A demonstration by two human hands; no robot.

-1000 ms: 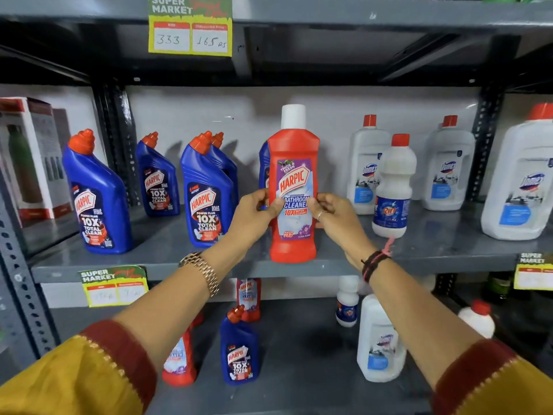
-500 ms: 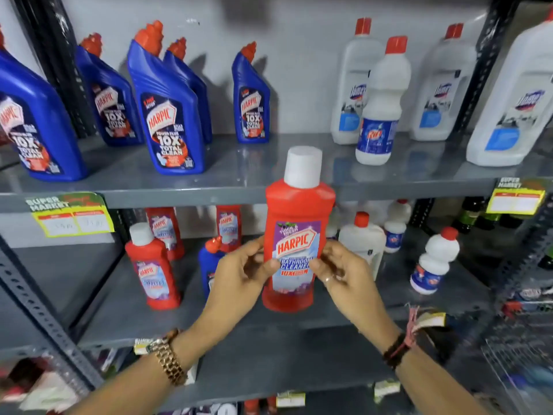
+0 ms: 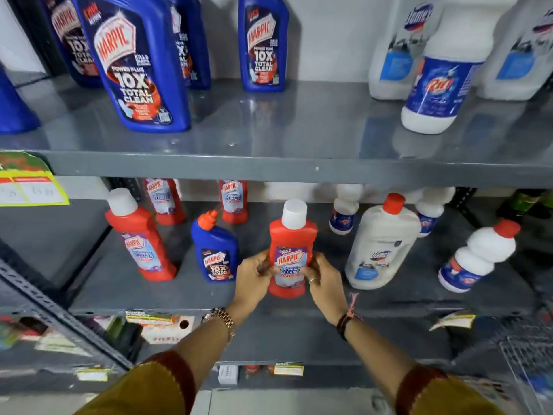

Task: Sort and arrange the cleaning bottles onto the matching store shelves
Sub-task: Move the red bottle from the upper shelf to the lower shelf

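A red Harpic bathroom-cleaner bottle (image 3: pixel 292 235) with a white cap stands upright near the front of the lower shelf (image 3: pixel 185 301). My left hand (image 3: pixel 253 278) grips its left side and my right hand (image 3: pixel 324 280) its right side, fingers over the label. Left of it stands a small blue Harpic bottle (image 3: pixel 215 253), then another red Harpic bottle (image 3: pixel 140 235). Two more red bottles (image 3: pixel 232 199) stand at the back. To the right is a white Domex bottle (image 3: pixel 383 247).
The upper shelf (image 3: pixel 299 166) carries blue Harpic bottles (image 3: pixel 140 64) on the left and white Domex and Rin bottles (image 3: pixel 440 85) on the right. Small white Rin bottles (image 3: pixel 478 259) stand at the lower right. A wire basket (image 3: pixel 529 363) is at the bottom right.
Both hands brought the red bottle down from the upper shelf to the lower shelf, among the other red bottles. My view tilted downward.
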